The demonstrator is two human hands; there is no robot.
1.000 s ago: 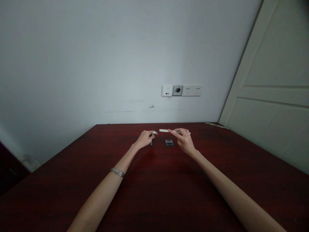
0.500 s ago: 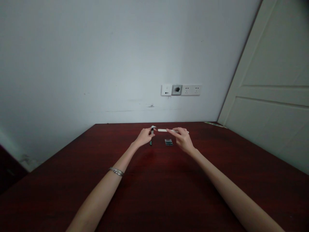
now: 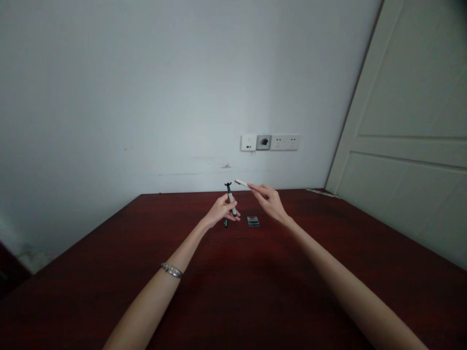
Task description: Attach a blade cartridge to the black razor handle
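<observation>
My left hand (image 3: 221, 211) is closed round a thin razor-like handle (image 3: 230, 198), held nearly upright above the dark red table (image 3: 233, 282), its dark forked head on top and its green end pointing down. My right hand (image 3: 268, 201) pinches a small flat white piece (image 3: 242, 183) and holds it just right of the handle's head, not touching it. A small dark cartridge case (image 3: 253, 221) lies on the table below and between my hands. A silver bracelet (image 3: 170, 270) sits on my left wrist.
The table's far edge meets a white wall carrying a row of sockets (image 3: 270, 142). A cream door (image 3: 408, 126) stands at the right, with a thin strip (image 3: 321, 193) lying at the table's far right corner.
Both hands have risen off the table. The left hand has tipped the handle from low and flat to nearly upright, and the white piece in the right hand has lifted and tilted beside its head.
</observation>
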